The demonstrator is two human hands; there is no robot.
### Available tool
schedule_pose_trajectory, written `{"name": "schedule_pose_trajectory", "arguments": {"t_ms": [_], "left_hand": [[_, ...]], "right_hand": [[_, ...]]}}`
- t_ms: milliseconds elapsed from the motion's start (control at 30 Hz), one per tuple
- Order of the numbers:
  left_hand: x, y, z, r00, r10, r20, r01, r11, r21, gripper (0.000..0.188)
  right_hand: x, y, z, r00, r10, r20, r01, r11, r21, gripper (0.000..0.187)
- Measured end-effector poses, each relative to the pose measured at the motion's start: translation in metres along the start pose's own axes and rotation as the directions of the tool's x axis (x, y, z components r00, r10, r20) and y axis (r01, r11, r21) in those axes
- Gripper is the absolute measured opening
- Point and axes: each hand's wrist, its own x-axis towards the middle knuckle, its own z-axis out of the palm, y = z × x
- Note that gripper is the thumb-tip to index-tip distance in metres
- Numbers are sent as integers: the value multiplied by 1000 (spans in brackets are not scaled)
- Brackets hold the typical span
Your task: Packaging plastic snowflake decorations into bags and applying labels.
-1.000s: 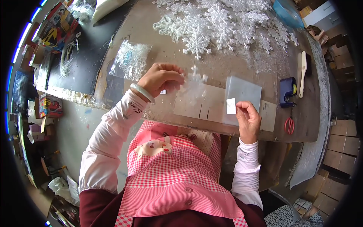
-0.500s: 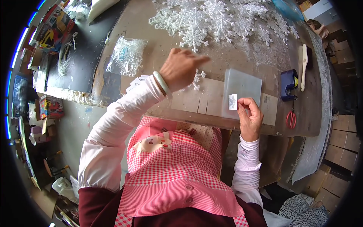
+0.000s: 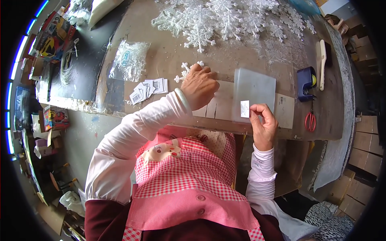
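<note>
My right hand [image 3: 265, 125] pinches a small white printed card [image 3: 245, 109] by its edge between thumb and fingers. The card is over the near edge of a stack of clear plastic bags [image 3: 257, 86]. My left hand [image 3: 200, 85], a pale bangle [image 3: 181, 97] at its wrist, is over a white snowflake ornament [image 3: 185, 71]. Its fingers are bent downward and closed, with the tips hidden, so what they hold cannot be made out. Part of the snowflake shows beyond the knuckles; the hand covers the rest. Several white cards [image 3: 148, 89] lie fanned out left of that hand.
A heap of white snowflakes [image 3: 225, 20] covers the far side of the table. A bag of clear strings [image 3: 130, 60] lies at left. Toward the right are a blue tape dispenser [image 3: 305, 83], red-handled scissors [image 3: 310, 121] and a brush [image 3: 322, 64] with a pale handle.
My left hand has come nearer and slightly right, its outstretched finger now bent down. The fanned cards and the snowflake's left part have come into sight. My right hand keeps the card pinched.
</note>
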Motion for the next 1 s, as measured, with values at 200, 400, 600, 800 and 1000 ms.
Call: {"name": "schedule_pose_trajectory", "arguments": {"t_ms": [200,400,600,800,1000], "left_hand": [[-8,2,-2,969,-205,-137,120,879,-462,5],[-20,6,-6,890,-441,-117,175,566,-805,8],[-27,15,-3,856,-498,-138,181,539,-823,10],[-30,22,2,833,-518,-196,134,531,-837,10],[-33,25,5,828,-441,-347,82,707,-703,8]], "right_hand": [[-1,-3,7,999,-32,5,32,999,45,6],[9,-15,25,1000,-6,-28,7,1000,18,7],[23,-27,45,998,-45,-48,43,998,-46,5],[31,-28,53,998,-56,-34,50,985,-164,4],[35,-27,57,998,-62,-12,59,978,-201,5]]}}
